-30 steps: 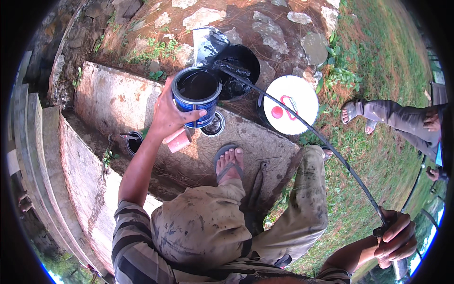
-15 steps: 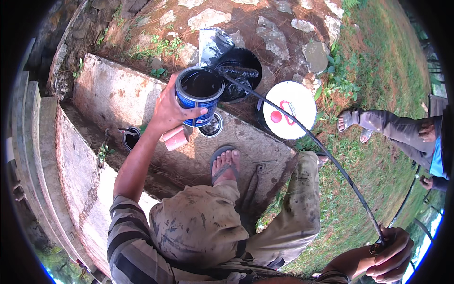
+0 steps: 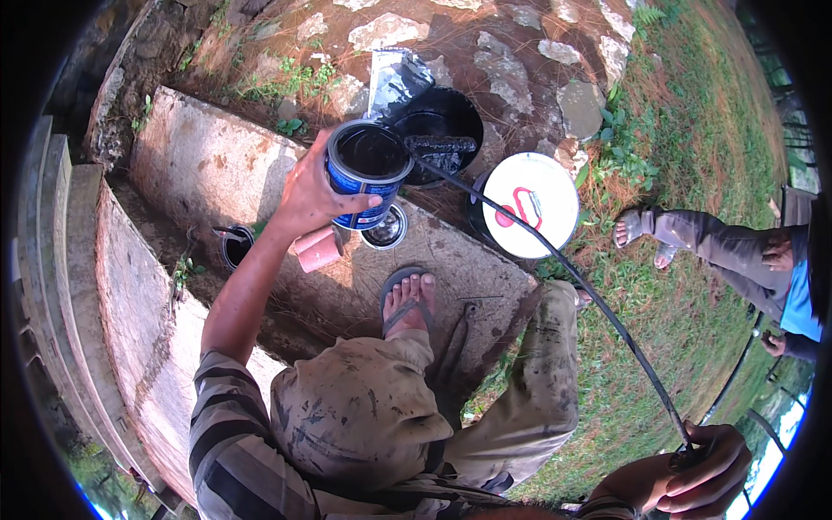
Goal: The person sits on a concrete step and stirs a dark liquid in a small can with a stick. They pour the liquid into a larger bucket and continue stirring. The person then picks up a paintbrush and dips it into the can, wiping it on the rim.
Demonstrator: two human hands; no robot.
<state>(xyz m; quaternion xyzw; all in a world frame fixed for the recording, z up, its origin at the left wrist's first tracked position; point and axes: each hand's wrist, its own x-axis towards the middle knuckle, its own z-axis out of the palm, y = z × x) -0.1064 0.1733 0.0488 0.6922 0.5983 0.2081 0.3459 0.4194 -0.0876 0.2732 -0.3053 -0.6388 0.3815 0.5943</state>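
My left hand is closed round a blue can of black paint, held beside the rim of a dark bucket with a paint-smeared metal sheet at its back. My right hand grips the near end of a long black rod, whose far end reaches a paint-coated roller in the bucket. Below the can are a small open tin and a pink cylinder. Another dark tin with a handle across it stands farther left.
A white lidded pail stands right of the bucket. My feet rest by a concrete step with a metal tool on it. Stones and dry needles lie behind, grass to the right, where another person's legs and hand show.
The view has shifted slightly, moving my hands, the can and the rod a little in the picture. Both grips stay the same, and the roller stays in the bucket.
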